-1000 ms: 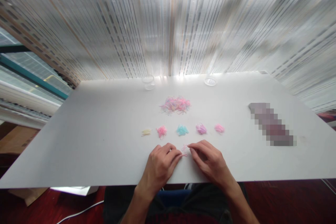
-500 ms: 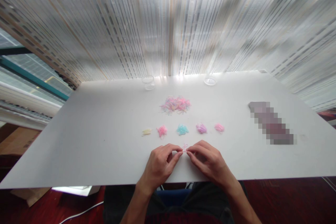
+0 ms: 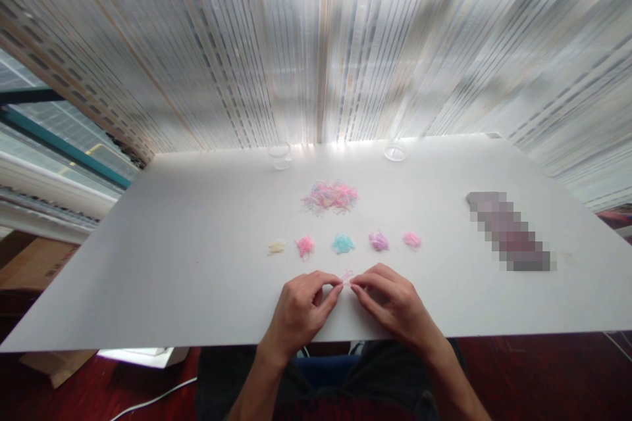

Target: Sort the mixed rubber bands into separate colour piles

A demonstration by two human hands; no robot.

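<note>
My left hand [image 3: 307, 302] and my right hand [image 3: 388, 299] meet low at the middle of the table, each with thumb and forefinger pinched. Between the fingertips are a few thin pale pink rubber bands [image 3: 347, 275], gripped from both sides. Just beyond lies a row of small heaps sorted by colour: pale yellow bands [image 3: 277, 247], bright pink bands [image 3: 305, 246], turquoise bands [image 3: 343, 243], purple bands [image 3: 379, 241] and light pink bands [image 3: 412, 240]. Behind the row spreads a larger mixed pile of bands [image 3: 330, 197] in several pastel colours.
A clear plastic cup [image 3: 280, 155] and a clear round lid [image 3: 395, 152] sit at the back of the white table [image 3: 148, 263]. A blurred-out oblong object [image 3: 511, 230] lies on the right. Pale blinds [image 3: 316, 46] hang behind the table's back edge. Cardboard boxes [image 3: 29, 260] stand at left.
Almost nothing differs. Both hands keep their pinch on the pale pink bands, with only a very slight shift of the left fingertips; the heaps stay as they were.
</note>
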